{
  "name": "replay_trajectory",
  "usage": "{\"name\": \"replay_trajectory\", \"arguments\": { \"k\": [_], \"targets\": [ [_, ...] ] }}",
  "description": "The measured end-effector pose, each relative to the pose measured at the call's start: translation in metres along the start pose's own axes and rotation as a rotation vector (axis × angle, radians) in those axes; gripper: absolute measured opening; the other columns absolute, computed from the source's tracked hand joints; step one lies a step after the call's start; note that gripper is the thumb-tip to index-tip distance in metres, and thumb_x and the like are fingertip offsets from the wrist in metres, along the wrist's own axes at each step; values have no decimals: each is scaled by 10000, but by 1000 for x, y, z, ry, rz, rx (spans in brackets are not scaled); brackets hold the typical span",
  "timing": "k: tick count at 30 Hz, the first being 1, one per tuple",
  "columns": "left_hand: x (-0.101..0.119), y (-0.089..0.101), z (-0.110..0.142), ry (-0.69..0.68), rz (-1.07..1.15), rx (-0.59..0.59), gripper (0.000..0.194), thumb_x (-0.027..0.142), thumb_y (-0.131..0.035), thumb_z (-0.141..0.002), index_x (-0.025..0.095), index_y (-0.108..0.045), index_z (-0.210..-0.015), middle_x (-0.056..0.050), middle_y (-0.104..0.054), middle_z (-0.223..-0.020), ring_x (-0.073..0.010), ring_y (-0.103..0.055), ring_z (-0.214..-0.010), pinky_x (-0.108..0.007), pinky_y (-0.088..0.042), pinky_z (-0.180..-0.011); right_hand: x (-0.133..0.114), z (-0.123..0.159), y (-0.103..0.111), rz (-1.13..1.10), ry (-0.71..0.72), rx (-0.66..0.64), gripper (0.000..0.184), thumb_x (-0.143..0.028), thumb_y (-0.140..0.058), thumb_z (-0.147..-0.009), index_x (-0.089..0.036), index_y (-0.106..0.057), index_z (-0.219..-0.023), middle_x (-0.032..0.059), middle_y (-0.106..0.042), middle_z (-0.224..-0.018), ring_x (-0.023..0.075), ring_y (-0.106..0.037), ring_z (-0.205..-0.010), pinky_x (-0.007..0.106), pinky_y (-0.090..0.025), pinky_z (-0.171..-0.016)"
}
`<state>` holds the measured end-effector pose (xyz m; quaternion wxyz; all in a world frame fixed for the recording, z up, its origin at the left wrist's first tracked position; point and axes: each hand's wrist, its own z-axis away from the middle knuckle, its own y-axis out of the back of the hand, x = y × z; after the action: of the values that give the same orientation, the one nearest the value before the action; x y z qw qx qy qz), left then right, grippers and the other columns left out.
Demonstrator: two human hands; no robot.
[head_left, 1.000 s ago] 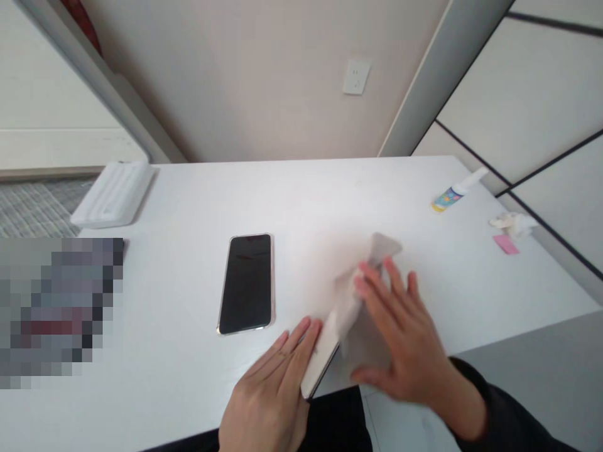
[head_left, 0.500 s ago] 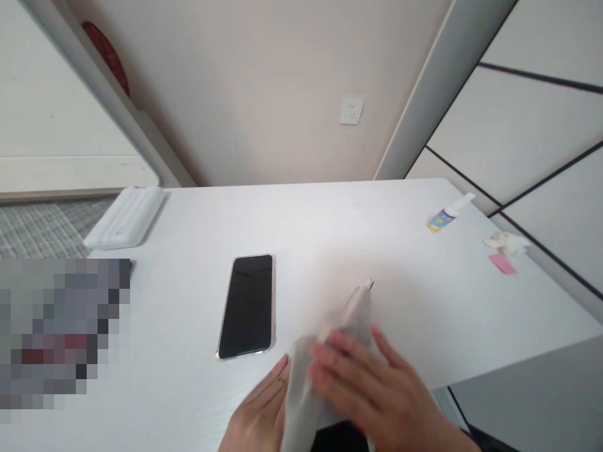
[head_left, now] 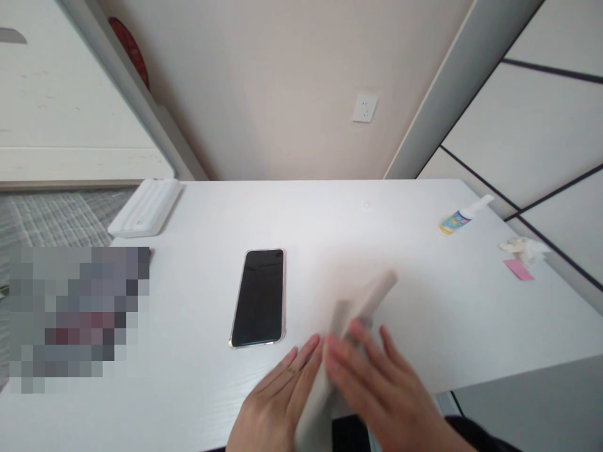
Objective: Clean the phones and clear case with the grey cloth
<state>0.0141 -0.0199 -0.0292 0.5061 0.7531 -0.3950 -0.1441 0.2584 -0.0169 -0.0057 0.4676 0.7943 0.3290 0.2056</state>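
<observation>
Low in the head view, a pale grey cloth [head_left: 315, 411] is draped over a flat thing with a black face [head_left: 349, 434], whose kind I cannot tell. My left hand [head_left: 277, 402] is closed along the left side of the cloth, its fingers together and its thumb hidden. My right hand [head_left: 377, 383] presses on the cloth from the right, slightly smeared by motion. The cloth's far end rises in a blurred fold between and beyond the fingertips. Left of the hands, a phone [head_left: 259, 298] with a dark screen and a clear case lies on the white table [head_left: 188, 395].
At the back left corner sits a white ridged case [head_left: 145, 208]. A small spray bottle [head_left: 464, 216] lies at the back right. Near the right edge are a crumpled pale tissue [head_left: 525, 248] and a pink slip [head_left: 518, 270]. A blurred-out patch [head_left: 80, 314] covers the left side.
The view has shifted slightly, moving the table things to the right. My right hand has moved over the cloth, and its far fold now leans further right, hiding the shiny tip seen before.
</observation>
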Motion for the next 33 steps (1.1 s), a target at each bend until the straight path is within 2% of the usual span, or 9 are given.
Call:
{"name": "replay_trajectory", "arguments": {
  "k": [2,6,10,12,17,21,24,28,33],
  "targets": [
    [0,-1,0,4,9,26,409,92,-382,-949,83,-635,-1271,-133,-827,-1111,-205,-806,-1033,-271,-604,-1008,1,1,-1,10,87,10,615,-541,-483,-1085,-207,-452,-1601,0,-329,-1715,248,-225,-1625,465,-106,-1342],
    [3,-5,2,83,3,-9,482,28,-427,-912,63,-592,-1364,-155,-763,-1304,-209,-769,-1150,-290,-575,-1066,3,-2,0,7,-195,-55,926,-743,-406,-1029,-23,-380,-1610,154,-391,-1678,304,-175,-1633,507,-71,-1338],
    [0,-3,8,96,164,65,379,188,-431,-1041,109,-578,-1381,-154,-776,-1277,-220,-765,-1162,-300,-603,-1034,-12,-10,-2,-36,81,31,449,-422,-483,-1108,-217,-590,-1493,-23,-410,-1673,235,-268,-1610,448,-120,-1343],
    [-2,5,8,114,261,110,378,225,-464,-1054,164,-579,-1409,-134,-786,-1260,-241,-770,-1153,-331,-630,-1014,-16,-13,-2,-60,99,104,386,-375,-499,-1113,-231,-628,-1446,-30,-507,-1611,217,-319,-1591,456,-139,-1343],
    [4,34,-8,169,296,209,464,158,-534,-1007,257,-597,-1456,-74,-810,-1212,-248,-806,-1051,-319,-658,-956,-7,-20,-6,-387,-141,417,520,-186,-519,-1069,-163,-468,-1585,93,-737,-1354,246,-598,-1403,492,-450,-1225],
    [13,39,-29,143,400,345,293,162,-570,-1010,252,-677,-1268,-56,-841,-1072,-206,-825,-942,-252,-659,-889,-17,-27,-22,-676,-396,631,401,-205,-544,-1055,-257,-633,-1443,63,-795,-1202,239,-769,-1113,431,-644,-1004],
    [17,35,-44,154,425,403,202,211,-554,-1054,227,-663,-1223,-74,-836,-1095,-190,-823,-941,-231,-652,-881,-30,-31,-35,-729,-568,667,362,-273,-569,-1051,-240,-670,-1398,88,-799,-1196,250,-802,-1013,366,-697,-837],
    [17,32,-57,94,353,349,316,205,-425,-1107,162,-599,-1368,-132,-786,-1262,-196,-783,-1112,-228,-628,-935,-37,-38,-35,-617,-710,754,395,-205,-583,-1030,-236,-666,-1414,102,-779,-1259,277,-787,-1083,394,-695,-869],
    [17,38,-67,108,464,313,268,176,-397,-1113,168,-631,-1245,-99,-812,-1016,-174,-800,-877,-221,-644,-758,-23,-43,-6,-357,-306,685,481,-152,-570,-1013,-263,-620,-1479,47,-748,-1335,324,-612,-1384,542,-607,-1078]
  ]
}}
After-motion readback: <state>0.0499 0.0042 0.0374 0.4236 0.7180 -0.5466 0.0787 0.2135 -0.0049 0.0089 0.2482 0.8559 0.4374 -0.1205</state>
